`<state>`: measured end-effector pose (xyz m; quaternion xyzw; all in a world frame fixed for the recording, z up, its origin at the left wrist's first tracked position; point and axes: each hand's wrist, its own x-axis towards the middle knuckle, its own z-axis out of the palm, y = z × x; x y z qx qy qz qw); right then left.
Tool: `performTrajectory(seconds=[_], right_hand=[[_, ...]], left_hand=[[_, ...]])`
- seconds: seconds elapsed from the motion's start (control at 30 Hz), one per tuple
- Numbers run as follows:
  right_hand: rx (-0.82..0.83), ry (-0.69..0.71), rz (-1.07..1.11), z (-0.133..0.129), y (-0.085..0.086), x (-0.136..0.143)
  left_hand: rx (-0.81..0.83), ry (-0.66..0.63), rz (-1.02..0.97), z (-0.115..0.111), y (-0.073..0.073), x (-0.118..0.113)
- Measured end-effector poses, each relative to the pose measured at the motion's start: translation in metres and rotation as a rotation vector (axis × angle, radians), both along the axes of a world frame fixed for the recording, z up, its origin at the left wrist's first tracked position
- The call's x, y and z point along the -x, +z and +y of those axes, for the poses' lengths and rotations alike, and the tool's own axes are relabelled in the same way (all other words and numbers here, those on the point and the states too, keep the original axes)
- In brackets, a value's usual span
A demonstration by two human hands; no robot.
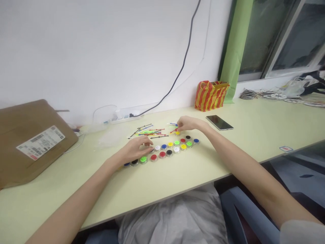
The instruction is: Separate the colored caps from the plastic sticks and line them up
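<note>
Small round clear pieces with coloured centres, among them a red-centred disc [153,157] and a green-centred disc [143,159], form two slanting rows on the table. My left hand [138,148] hovers over the left end of the rows, fingers loosely bent and apart, beside a dark disc partly hidden by the fingertips. At the far side of the rows, my right hand [187,123] has its fingertips pinched on a thin red pointer [174,130], just above a yellow-centred disc [177,133]. Between the hands lies a pile of thin coloured pointers [149,131].
A cardboard box [38,139] stands at the left. Along the wall is a power strip [124,117] with a black cable [181,69]. A striped bag [212,96] and a phone [219,122] lie to the right, with several flat discs [275,95] farther off.
</note>
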<state>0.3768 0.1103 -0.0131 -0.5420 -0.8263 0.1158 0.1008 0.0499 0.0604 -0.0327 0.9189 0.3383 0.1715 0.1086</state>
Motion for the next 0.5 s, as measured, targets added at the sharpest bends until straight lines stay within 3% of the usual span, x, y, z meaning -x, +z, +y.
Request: performTrajectory(seconds=[0.3,0.5], right_hand=[[-0.242,-0.125,0.038,-0.006,0.003,0.009],[-0.303,-0.108,0.025,-0.012,-0.008,0.033]], left_hand=[[0.044,-0.012,0.069,-0.004,0.003,-0.004],[-0.099,0.21,-0.018,0.003,-0.001,0.005]])
